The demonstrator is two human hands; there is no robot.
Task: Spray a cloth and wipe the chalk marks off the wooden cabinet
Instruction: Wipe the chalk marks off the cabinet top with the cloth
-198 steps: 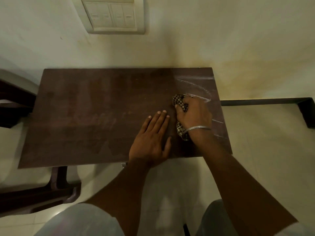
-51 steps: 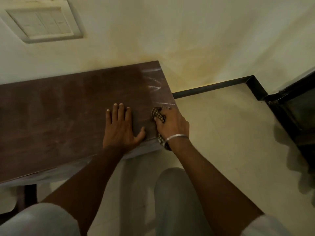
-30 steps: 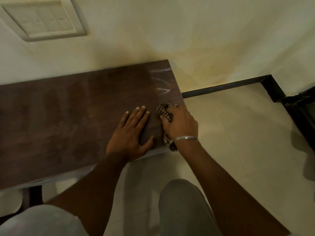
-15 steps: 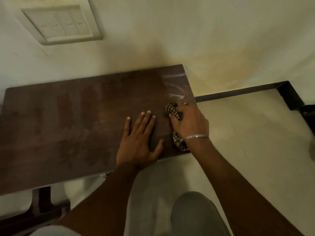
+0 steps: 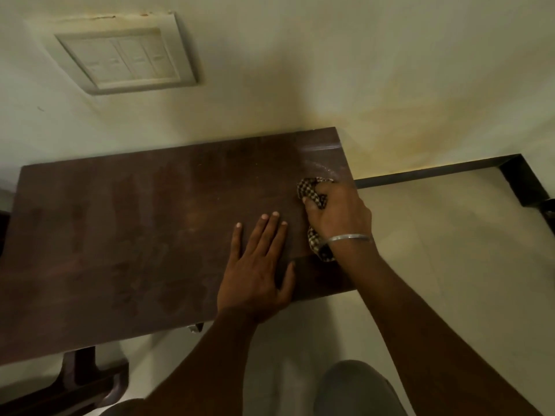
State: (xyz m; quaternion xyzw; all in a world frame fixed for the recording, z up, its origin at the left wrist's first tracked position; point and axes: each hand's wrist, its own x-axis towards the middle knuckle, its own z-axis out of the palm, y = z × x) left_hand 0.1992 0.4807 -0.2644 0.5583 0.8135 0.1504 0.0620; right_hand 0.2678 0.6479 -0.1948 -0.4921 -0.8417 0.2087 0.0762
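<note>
The dark wooden cabinet top (image 5: 135,229) fills the middle of the head view. Faint white chalk marks (image 5: 321,159) remain near its far right corner. My right hand (image 5: 339,211), with a metal bangle on the wrist, is shut on a bunched checkered cloth (image 5: 310,189) and presses it onto the top close to the right edge, just below the marks. My left hand (image 5: 258,265) lies flat and open on the wood beside it, fingers spread, holding nothing. No spray bottle is in view.
A cream wall with a switch plate (image 5: 126,61) rises behind the cabinet. Pale floor tiles (image 5: 450,250) with a dark skirting strip (image 5: 435,171) lie to the right. A dark furniture leg (image 5: 84,376) stands at lower left. My knee (image 5: 357,388) shows below.
My right hand has pushed the cloth up along the right edge toward the far corner, and fewer chalk marks show. My left hand stays flat on the wood. The camera view has swung about.
</note>
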